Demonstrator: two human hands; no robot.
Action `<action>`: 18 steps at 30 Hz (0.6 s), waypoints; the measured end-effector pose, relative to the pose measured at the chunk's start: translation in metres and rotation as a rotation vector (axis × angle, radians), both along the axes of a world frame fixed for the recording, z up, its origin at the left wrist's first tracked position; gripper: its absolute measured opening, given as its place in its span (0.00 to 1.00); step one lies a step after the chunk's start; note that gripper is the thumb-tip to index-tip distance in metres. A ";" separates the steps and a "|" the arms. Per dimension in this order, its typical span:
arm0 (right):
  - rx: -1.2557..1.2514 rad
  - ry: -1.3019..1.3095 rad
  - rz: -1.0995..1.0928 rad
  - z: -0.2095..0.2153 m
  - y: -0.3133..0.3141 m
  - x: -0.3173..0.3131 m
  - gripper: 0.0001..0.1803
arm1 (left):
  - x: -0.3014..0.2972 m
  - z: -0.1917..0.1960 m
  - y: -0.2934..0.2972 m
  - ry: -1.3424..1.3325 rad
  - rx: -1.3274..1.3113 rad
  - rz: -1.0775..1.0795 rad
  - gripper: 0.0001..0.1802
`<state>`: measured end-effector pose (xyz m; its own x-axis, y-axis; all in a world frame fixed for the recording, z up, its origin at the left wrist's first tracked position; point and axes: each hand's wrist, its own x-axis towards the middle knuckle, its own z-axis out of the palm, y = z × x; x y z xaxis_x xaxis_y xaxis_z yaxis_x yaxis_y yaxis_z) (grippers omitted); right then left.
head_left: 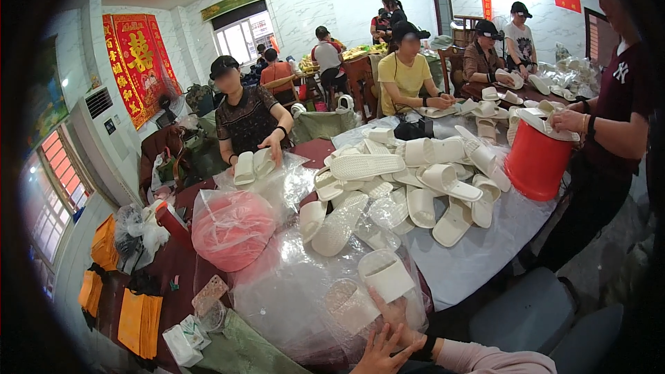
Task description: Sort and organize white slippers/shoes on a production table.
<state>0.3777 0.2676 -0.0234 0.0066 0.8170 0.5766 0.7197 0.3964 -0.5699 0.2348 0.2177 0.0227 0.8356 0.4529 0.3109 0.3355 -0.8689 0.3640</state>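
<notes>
At the front edge of the table a pair of cream slippers lies side by side. The left slipper (350, 305) is under clear plastic, and the right slipper (386, 275) rests on the plastic bag (277, 305). My right hand (393, 315), coming from a pink sleeve with a dark wristband, reaches up to the pair with fingers stretched out against the slippers' near side. Just below it, my left hand (379, 353) has its fingers spread and holds nothing; it is close to my right wrist. A large heap of cream slippers (415, 173) lies beyond.
A pink bundle in clear plastic (234, 230) sits left of the heap. Orange packets (140, 322), tissues (185, 341) and a phone (209, 294) lie at left. A red bucket (537, 159) stands right, near a standing person. Grey chairs (523, 312) are at lower right. Several people handle slippers across the table.
</notes>
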 end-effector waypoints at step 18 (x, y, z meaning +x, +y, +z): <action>-0.193 0.159 0.042 0.011 0.024 -0.031 0.33 | -0.035 -0.027 0.048 -0.979 -1.046 0.779 0.40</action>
